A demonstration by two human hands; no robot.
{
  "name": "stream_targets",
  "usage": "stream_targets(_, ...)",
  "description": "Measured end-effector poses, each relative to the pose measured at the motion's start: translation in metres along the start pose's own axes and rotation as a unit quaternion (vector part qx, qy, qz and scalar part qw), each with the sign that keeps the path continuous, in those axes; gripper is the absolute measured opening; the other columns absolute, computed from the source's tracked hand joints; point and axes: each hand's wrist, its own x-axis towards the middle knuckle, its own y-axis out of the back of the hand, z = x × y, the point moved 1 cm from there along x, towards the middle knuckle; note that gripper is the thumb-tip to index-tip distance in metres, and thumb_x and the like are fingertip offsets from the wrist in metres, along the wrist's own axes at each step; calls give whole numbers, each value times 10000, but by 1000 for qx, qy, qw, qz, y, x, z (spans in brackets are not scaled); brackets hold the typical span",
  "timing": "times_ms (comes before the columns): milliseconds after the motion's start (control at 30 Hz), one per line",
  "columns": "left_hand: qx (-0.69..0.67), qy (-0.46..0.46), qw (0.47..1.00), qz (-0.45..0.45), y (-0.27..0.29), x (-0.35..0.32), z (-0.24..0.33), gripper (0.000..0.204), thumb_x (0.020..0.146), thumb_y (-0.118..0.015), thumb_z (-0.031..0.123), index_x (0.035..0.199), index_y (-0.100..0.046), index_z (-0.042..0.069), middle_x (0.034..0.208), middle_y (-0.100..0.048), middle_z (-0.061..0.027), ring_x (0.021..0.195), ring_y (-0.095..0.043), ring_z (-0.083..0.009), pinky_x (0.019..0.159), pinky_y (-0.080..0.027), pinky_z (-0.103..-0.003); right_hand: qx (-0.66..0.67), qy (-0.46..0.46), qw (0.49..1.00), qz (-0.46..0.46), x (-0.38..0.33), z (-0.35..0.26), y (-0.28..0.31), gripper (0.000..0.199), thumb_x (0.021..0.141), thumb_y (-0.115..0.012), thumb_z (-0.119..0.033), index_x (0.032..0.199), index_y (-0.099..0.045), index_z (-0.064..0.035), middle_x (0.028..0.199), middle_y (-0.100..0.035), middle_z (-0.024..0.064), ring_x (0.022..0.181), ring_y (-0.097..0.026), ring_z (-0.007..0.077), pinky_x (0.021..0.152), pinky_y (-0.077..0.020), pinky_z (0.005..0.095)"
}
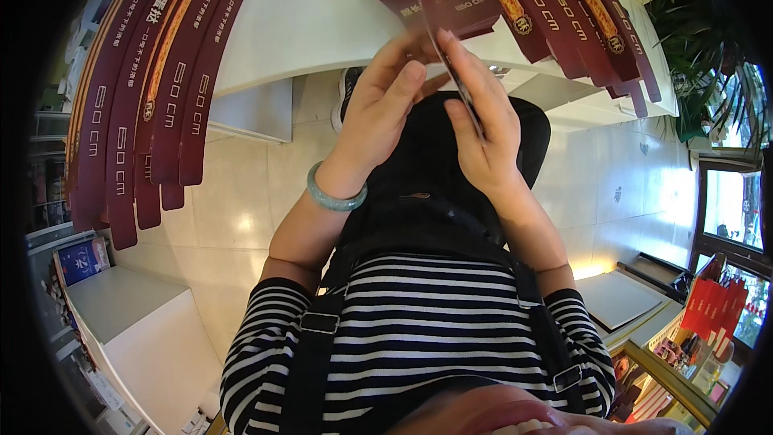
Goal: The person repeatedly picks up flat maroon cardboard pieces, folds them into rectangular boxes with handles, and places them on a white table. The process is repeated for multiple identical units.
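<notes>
A thin maroon printed card sheet, seen nearly edge-on, stands upright between my hands above the front edge of the white table. My right hand grips its near end, with fingers along the right face and the thumb on the other side. My left hand, a pale green bangle on its wrist, is beside the sheet's left face with fingers loosely curved and thumb apart. Its fingertips are blurred, and whether they touch the sheet I cannot tell. Just beyond lie flat maroon card pieces in a stack.
Long maroon printed strips lie in overlapping rows at the left, jutting past the edge of the white table. More strips lie at the right. A white cabinet stands lower left, a leafy plant far right, a display case lower right.
</notes>
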Motion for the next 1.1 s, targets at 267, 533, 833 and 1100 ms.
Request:
stream_targets(267,-46,108,993,33,18,-13,-2,522,1012,-612,138,1482,-421,14,1359,-582,-106,1234,-560,-167,997,-478,-326,453,-133,856,210,-37,3,15,477,1065,-477,-143,1487,-386,61,1469,-497,217,1349,-507,289,1128,-419,450)
stream_targets(533,0,-2,1000,-27,5,-36,24,436,1027,-592,97,1426,-493,-50,1324,-633,-127,1197,-612,-183,1014,-495,-321,272,-286,910,126,-24,23,32,526,949,-657,6,1433,-463,80,1324,-637,128,1209,-597,151,1046,-448,285)
stream_targets(833,-195,87,976,-51,-5,-36,3,523,1067,-532,277,1472,-435,-38,1357,-608,-110,1218,-597,-176,1036,-497,-334,411,-331,831,177,-38,30,8,523,1002,-594,-41,1476,-409,81,1358,-616,138,1225,-588,160,1081,-416,297)
stream_targets(1100,222,-1,969,-105,11,-30,21,369,1035,-562,117,1376,-523,-19,1243,-643,-64,1106,-609,-106,916,-519,-274,322,-291,887,158,-39,36,24,567,988,-601,-36,1497,-381,80,1393,-588,161,1253,-572,191,1082,-420,305)
